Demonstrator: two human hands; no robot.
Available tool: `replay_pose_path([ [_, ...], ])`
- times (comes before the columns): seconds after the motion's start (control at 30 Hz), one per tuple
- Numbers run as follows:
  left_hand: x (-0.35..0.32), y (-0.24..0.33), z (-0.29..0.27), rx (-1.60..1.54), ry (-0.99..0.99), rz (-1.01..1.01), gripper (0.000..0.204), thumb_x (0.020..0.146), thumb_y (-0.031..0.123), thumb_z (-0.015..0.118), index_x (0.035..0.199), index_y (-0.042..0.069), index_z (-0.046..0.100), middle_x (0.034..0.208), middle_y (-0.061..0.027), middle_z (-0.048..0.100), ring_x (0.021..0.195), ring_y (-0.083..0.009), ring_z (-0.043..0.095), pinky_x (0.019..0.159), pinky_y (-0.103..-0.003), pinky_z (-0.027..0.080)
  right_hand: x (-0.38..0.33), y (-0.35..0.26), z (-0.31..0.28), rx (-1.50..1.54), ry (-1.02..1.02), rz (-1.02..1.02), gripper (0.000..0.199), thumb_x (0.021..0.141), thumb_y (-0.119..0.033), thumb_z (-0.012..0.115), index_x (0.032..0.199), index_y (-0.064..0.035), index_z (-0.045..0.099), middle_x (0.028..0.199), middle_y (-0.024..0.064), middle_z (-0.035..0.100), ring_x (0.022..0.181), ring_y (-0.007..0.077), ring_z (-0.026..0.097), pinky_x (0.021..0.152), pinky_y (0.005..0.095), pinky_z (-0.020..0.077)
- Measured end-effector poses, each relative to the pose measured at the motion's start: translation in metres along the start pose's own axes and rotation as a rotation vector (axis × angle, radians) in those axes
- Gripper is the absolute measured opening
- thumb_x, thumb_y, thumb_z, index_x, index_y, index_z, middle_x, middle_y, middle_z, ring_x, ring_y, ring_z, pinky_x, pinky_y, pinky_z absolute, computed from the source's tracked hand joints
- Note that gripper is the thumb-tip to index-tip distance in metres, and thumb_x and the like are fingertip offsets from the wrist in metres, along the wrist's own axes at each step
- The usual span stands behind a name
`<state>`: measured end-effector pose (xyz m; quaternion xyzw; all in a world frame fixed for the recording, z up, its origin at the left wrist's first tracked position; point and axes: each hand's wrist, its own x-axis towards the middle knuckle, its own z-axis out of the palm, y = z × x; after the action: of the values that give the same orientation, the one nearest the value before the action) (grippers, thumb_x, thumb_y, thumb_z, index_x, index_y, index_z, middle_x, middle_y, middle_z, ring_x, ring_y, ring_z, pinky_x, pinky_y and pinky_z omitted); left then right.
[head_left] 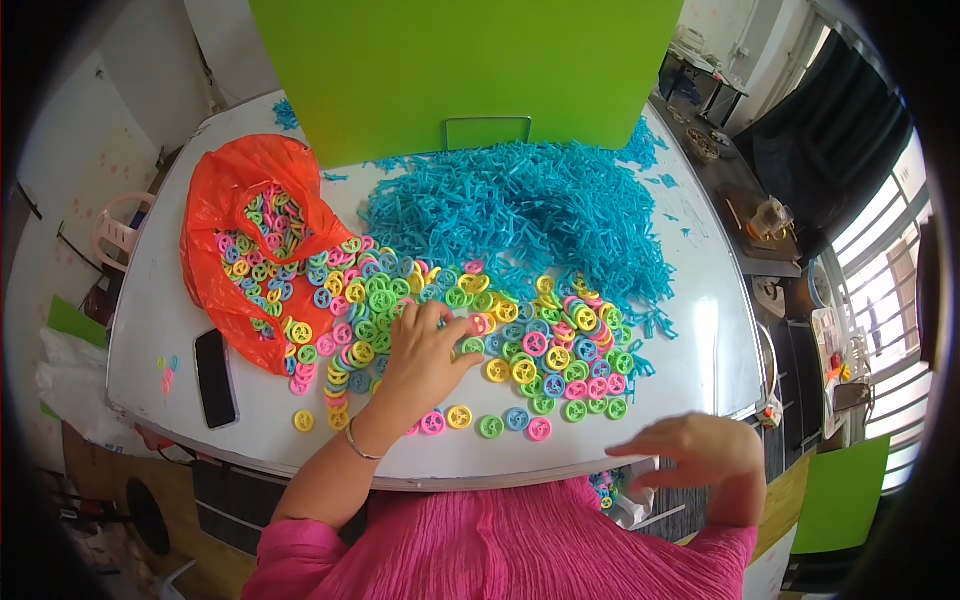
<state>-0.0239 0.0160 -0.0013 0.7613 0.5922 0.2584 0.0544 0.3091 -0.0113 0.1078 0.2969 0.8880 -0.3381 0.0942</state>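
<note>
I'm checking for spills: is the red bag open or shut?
Open: the red bag gapes, showing colourful wheels inside and others spread outside its mouth.

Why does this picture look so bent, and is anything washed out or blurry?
Head view: the near edge of the table bows and the corners go black, fisheye-style; head view: glare whitens a patch on the table's right side, and the windows look washed out; head view: the right hand seems slightly softer than the left hand.
</note>
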Motion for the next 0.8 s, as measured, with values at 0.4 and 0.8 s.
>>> replay_pose_path([
  [0.4, 0.006, 0.008, -0.006, -0.387, 0.1, -0.221, 0.024, 0.083, 0.021, 0.071, 0.09, 0.003, 0.056, 0.058, -0.0068, 0.055, 0.049, -0.0159, 0.055, 0.046, -0.028, 0.042, 0.214, 0.074, -0.042, -0.231, 0.943, 0.295, 0.025, 0.082, -0.018, 0.066, 0.101, -0.0025, 0.064, 0.092, 0.0178, 0.066, 0.079, 0.0332, 0.064, 0.07, 0.0399, 0.0507],
  [0.8, 0.002, 0.012, -0.011, -0.516, 0.034, -0.19, 0.023, 0.087, 0.023, 0.065, 0.101, 0.006, 0.061, 0.066, -0.0096, 0.061, 0.055, -0.0195, 0.059, 0.05, -0.033, 0.043, 0.168, 0.051, -0.033, 0.732, 0.842, 0.105, 0.042, 0.083, -0.006, 0.068, 0.124, -0.0023, 0.057, 0.076, 0.0022, 0.061, 0.071, 0.0081, 0.06, 0.063, 0.0232, 0.048],
])
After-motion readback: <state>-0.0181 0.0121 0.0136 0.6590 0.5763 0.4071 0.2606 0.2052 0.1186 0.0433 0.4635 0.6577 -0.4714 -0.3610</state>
